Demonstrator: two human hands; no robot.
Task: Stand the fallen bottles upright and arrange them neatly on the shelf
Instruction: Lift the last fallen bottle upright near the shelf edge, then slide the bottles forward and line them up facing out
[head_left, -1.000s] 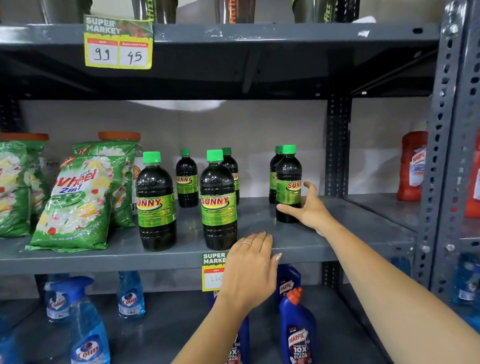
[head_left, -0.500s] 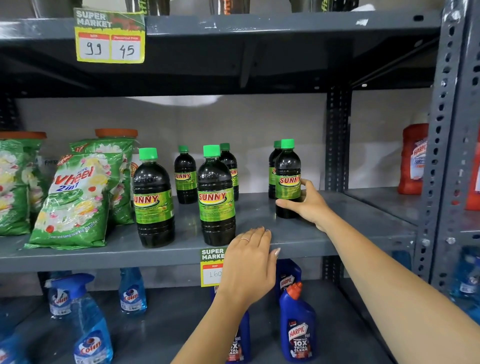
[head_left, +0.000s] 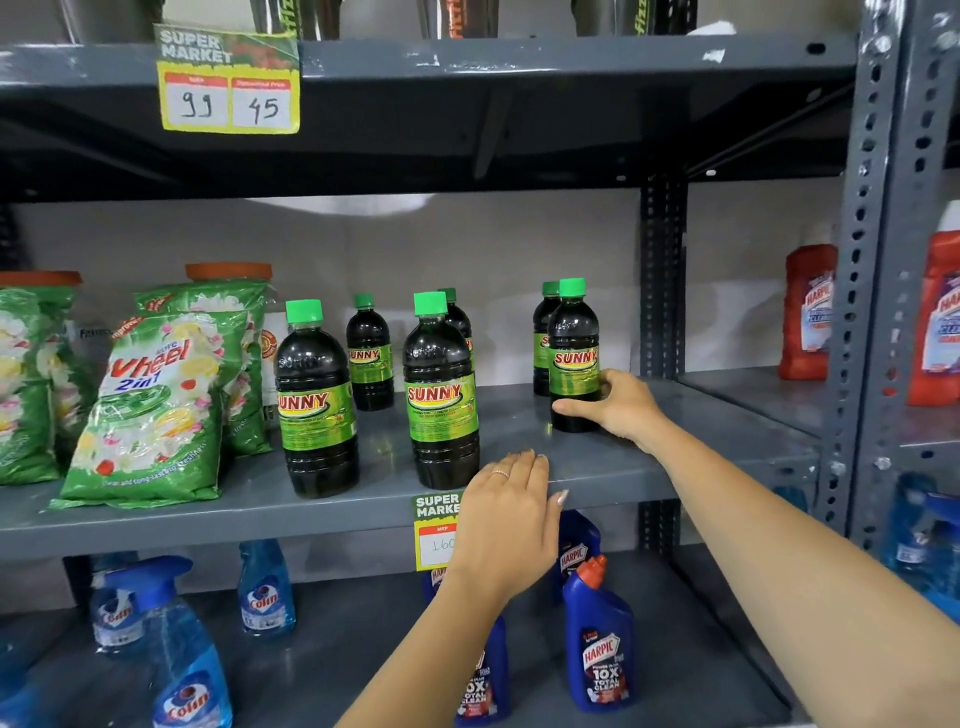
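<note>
Your right hand (head_left: 618, 405) is wrapped around the lower part of the right front bottle (head_left: 574, 358), thumb in front and the other fingers behind it, low down so that the bottle can slide on its base without tipping; this bottle stands upright at about 2 o'clock on the middle shelf (head_left: 649, 467), just in front of a second one (head_left: 543, 332) that it partly hides; your left hand (head_left: 511, 512) holds nothing, the fingers are loosely together and lie flat on the front edge of the shelf at 6 o'clock, just beside the base of the centre bottle (head_left: 441, 395), I think to steady you while the other arm reaches deep; the left front bottle (head_left: 314, 400) stands at 9 o'clock beside the detergent bags (head_left: 150, 410), with smaller-looking ones behind; all six bottles I can see are already upright, so in my judgement what remains is to line them in even rows; the right pair sits well apart from the others
</note>
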